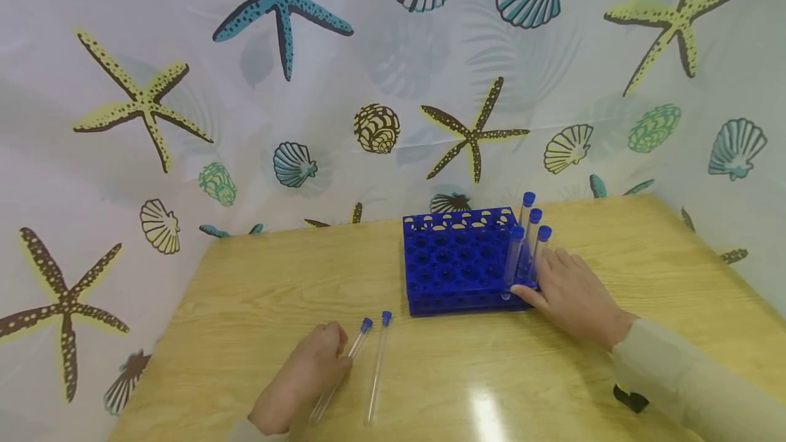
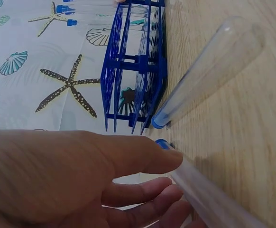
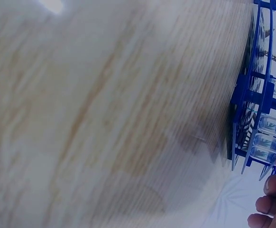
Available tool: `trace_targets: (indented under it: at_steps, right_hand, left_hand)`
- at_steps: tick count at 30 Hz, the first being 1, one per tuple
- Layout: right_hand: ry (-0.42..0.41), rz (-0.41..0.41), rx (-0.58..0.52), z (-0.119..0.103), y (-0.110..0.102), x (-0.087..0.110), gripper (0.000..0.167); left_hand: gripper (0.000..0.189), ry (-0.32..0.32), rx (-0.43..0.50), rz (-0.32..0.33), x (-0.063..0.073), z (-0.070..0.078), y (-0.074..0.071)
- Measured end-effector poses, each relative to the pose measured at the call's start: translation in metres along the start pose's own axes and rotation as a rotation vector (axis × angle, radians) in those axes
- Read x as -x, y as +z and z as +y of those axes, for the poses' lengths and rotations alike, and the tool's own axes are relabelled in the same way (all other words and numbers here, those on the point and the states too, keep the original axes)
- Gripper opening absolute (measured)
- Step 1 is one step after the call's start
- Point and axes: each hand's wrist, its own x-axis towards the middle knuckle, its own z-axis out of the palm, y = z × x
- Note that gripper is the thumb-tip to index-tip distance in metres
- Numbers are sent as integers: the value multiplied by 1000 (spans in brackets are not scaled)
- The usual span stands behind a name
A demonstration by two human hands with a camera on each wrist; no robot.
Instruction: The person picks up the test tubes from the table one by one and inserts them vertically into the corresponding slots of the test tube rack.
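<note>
A slender, clear tube with a blue cap [image 1: 357, 344] lies slanted at the left hand [image 1: 309, 365], whose thumb and bent fingers pinch it, nearly closed. A second clear, blue-capped tube [image 1: 377, 378] lies just right of that hand on the pale wooden desk [image 1: 245, 305]. Farther right and beyond stands a blue, many-holed rack [image 1: 457, 303]; the right hand [image 1: 574, 297], partly spread, grips its right end, just beside four standing blue-capped clear tubes [image 1: 514, 261].

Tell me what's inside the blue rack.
Four capped tubes stand in the right end of the blue rack. In the head view, the right hand hides part of that end.
</note>
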Motion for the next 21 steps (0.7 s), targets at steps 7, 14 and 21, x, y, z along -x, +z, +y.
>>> trace_targets:
  at_steps: [7, 14, 21]
  right_hand:
    - [2, -6, -18, -1, 1, 0, 83]
    - [-4, 7, -7, -1, 0, 0, 79]
    - [17, -22, -23, 0, 0, 2, 85]
  left_hand:
    - [22, 24, 44, 0, 0, -3, 4]
    - [20, 15, 80, -4, -2, -3, 7]
    - [25, 14, 112, -17, -5, -3, 7]
